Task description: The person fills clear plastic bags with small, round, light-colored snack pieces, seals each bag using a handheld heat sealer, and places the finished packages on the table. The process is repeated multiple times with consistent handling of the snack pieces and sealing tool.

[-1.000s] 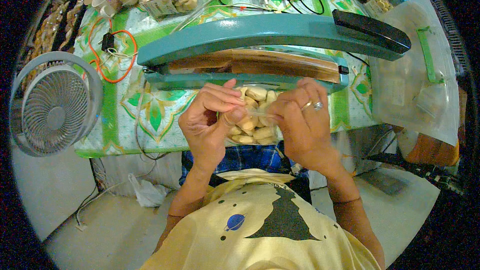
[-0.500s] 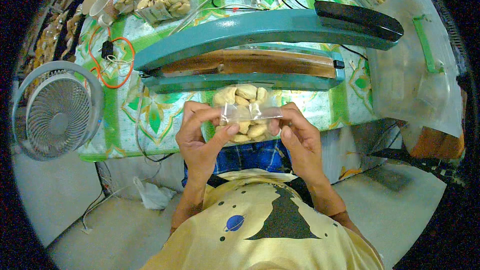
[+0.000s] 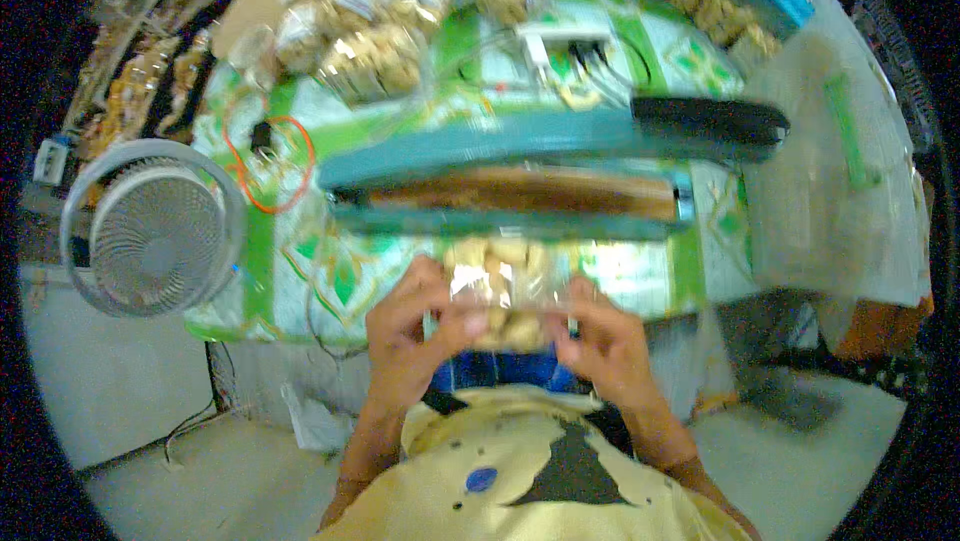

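A table under a green-and-white patterned tablecloth (image 3: 688,276) bears a teal bar sealer (image 3: 500,146) with its arm raised, and a round grey fan (image 3: 155,231) stands at the left. Just on the near side of the sealer, over the table's front edge, a clear plastic bag of pale, rounded pieces (image 3: 505,276) is pinched at its left side by the left hand (image 3: 410,326) and its right side by the right hand (image 3: 605,336), fingertips blurred.
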Tool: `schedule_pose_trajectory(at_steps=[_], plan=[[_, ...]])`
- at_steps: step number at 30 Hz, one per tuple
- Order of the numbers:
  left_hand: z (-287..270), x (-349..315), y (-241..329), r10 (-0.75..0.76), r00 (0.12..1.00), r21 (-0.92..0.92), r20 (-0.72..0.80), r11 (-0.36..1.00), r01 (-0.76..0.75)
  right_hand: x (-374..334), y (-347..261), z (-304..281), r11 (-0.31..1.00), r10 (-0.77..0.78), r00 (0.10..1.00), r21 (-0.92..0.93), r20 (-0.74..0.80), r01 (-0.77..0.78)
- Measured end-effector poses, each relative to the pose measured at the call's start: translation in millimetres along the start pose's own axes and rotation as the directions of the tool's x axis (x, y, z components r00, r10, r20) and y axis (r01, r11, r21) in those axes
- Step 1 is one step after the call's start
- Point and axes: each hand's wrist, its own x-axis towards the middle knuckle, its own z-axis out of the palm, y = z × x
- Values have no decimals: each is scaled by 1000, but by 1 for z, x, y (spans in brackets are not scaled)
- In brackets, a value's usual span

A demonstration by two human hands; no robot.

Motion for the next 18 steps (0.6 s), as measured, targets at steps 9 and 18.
schedule_pose_trajectory(at_steps=[9, 18], plan=[[-80, 143, 94, 1, 1000, -103, -12, 995, -2, 12, 11, -24, 987, -2, 1000, -162, 5, 3], [-107, 275, 7, 559, 826, 765, -70, 561, -315, -25, 65, -45, 958, 173, 971, -202, -165, -205]])
